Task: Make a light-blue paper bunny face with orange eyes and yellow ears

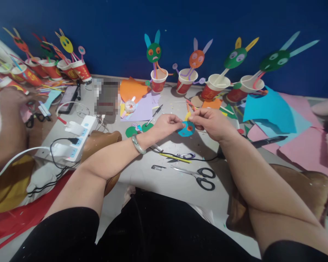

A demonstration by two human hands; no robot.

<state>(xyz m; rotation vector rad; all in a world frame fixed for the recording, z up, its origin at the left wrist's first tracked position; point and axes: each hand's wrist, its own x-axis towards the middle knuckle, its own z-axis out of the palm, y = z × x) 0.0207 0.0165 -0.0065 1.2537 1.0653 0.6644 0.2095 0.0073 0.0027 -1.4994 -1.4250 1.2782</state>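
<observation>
A blue paper face disc (pixel 183 131) with an orange eye is pinched at its left edge by the fingers of my left hand (pixel 168 127). Above it, a small yellow paper piece (pixel 188 115) sits at the fingertips of my right hand (pixel 211 122), which closes at the disc's upper right edge. Whether the yellow piece is stuck to the disc, I cannot tell. Green paper circles (pixel 131 132) lie left of my left hand. Nearer to me are black-handled scissors (pixel 205 178), a second pair of scissors (pixel 184 157) and a pen cap (pixel 158 167).
Paper-cup rabbit figures (pixel 157 82) line the blue wall. Coloured paper sheets (pixel 273 111) cover the right side. A white power strip (pixel 83 136), cables and a phone (pixel 68 99) lie to the left. Another person's hand (pixel 12 102) is at the far left.
</observation>
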